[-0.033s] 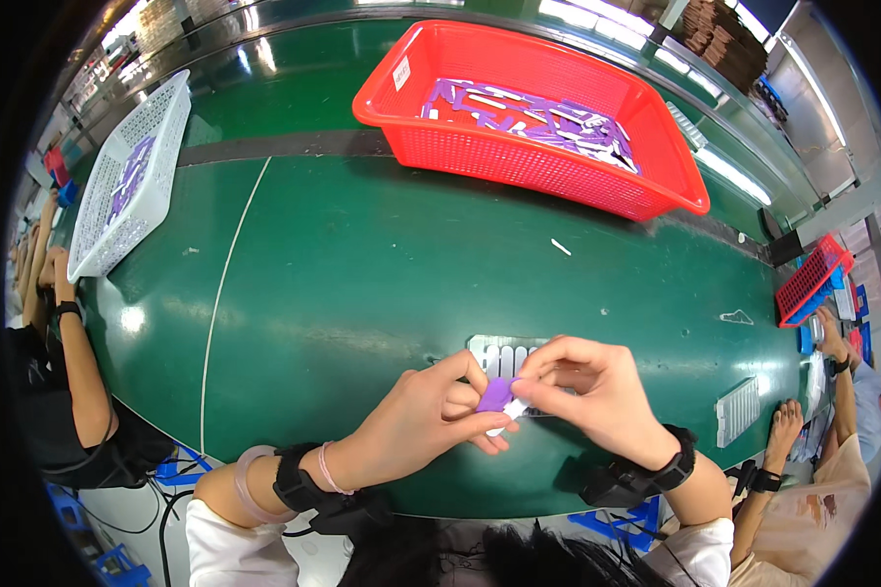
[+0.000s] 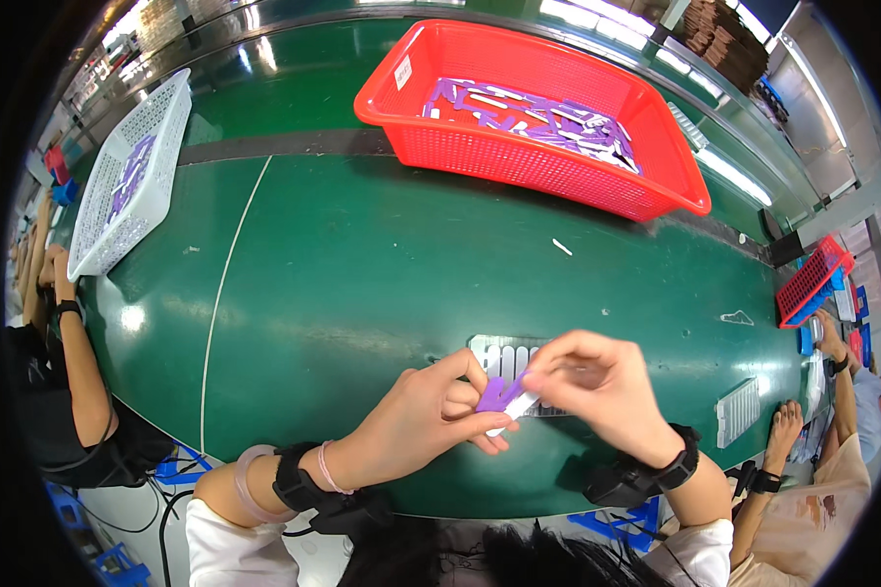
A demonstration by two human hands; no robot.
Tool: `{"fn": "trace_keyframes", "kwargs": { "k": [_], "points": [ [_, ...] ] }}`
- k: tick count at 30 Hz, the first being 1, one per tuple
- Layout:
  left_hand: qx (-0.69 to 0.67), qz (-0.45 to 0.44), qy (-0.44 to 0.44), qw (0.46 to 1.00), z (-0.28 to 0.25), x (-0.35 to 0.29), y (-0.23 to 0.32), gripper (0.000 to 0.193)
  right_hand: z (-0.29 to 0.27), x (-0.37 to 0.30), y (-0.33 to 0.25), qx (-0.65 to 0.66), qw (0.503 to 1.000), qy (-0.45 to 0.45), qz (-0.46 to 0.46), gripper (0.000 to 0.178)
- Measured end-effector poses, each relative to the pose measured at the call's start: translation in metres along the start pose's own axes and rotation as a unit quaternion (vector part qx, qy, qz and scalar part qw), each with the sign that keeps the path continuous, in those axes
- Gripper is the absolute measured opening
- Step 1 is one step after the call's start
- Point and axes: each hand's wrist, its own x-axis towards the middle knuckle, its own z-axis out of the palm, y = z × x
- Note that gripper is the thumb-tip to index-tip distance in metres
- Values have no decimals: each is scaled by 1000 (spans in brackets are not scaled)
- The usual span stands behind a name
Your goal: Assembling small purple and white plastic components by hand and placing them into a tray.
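My left hand (image 2: 416,416) pinches a small white strip (image 2: 522,404) and a soft-looking purple piece (image 2: 493,394) between thumb and fingers. My right hand (image 2: 602,389) has its thumb and forefinger closed at the other end of the two, where a narrow purple part rises beside the strip. The exact contact at the right fingertips is blurred. Just beyond both hands, a clear tray (image 2: 480,344) lies on the green table with a row of white strips (image 2: 507,356) in it; my hands partly hide it.
A red basket (image 2: 519,161) with many purple and white pieces stands at the far side. A white basket (image 2: 157,196) with purple pieces is at left. One loose white strip (image 2: 562,247) and another ridged tray (image 2: 738,412) lie rightward. Other people's arms (image 2: 86,367) rest along both table sides.
My right hand has shifted slightly right, drawing up a narrow purple part. More of the white strip shows between my hands. My left hand stays in place.
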Motion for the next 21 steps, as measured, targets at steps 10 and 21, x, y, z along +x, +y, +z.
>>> {"fn": "trace_keyframes", "kwargs": {
  "k": [10, 21],
  "points": [
    [-49, -24, -8, 998, -4, 5, 0, 20, -37, -16, 11, -629, 709, -34, -316, 25],
    [-25, -20, -50, 998, -2, 7, -3, 20, -13, -25, 2, -358, 913, 36, -194, 27]
  ]
}}
